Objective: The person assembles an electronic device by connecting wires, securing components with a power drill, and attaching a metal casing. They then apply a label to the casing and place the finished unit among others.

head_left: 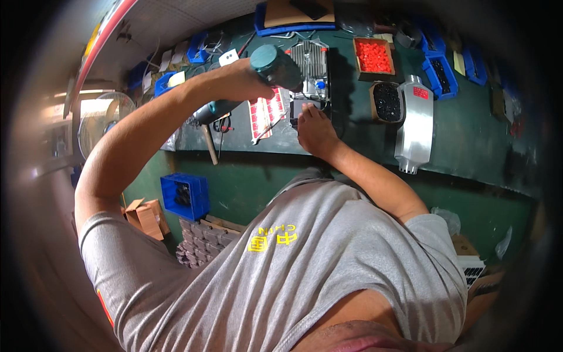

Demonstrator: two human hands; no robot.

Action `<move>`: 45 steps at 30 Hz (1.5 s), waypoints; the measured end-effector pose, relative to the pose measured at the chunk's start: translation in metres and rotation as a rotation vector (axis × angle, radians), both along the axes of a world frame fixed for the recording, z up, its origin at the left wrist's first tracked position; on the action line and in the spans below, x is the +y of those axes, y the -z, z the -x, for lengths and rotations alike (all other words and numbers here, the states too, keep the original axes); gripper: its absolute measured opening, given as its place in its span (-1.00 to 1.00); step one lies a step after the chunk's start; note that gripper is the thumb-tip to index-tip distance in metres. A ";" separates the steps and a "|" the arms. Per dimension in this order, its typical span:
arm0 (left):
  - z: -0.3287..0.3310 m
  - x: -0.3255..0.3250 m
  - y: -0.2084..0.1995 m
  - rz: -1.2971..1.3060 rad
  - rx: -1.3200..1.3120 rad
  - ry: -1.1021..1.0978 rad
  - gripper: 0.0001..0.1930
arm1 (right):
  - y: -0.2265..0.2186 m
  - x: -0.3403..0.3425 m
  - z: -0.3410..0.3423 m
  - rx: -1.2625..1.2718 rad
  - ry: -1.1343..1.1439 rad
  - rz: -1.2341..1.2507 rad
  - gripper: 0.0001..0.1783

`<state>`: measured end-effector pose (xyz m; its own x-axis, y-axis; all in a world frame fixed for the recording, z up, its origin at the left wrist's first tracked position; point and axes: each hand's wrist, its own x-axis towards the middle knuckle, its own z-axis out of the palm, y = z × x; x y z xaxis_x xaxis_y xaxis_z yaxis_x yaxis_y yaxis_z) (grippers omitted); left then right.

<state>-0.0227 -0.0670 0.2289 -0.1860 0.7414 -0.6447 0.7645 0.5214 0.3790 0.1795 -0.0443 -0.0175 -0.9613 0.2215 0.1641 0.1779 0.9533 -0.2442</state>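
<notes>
My left hand is wrapped around the grip of a teal-and-black cordless drill. The drill's front points right, over a finned metal unit lying on the green bench. My right hand is at the unit's near end, its fingers bent and pressed against a dark block-shaped part. A blue round piece sits on the unit's right side. The drill hides part of the unit's left side, and its tip is hard to make out. Left of the unit lies a sheet of red-and-white labels.
A box of red caps, a box of small black parts and a silver metal canister stand to the right. Blue bins line the back. A hammer's wooden handle overhangs the front edge. Below is a blue crate.
</notes>
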 end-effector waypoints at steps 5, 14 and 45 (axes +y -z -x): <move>-0.004 -0.008 0.005 -0.014 -0.132 -0.222 -0.73 | 0.002 -0.001 0.001 0.067 -0.023 0.029 -0.46; -0.016 -0.035 0.008 -0.043 -0.270 -0.431 -0.60 | -0.008 -0.002 0.003 -0.066 0.000 0.063 -0.37; 0.101 -0.155 0.298 -0.717 0.298 -0.258 -0.34 | -0.023 -0.004 -0.041 0.357 0.506 0.549 -0.68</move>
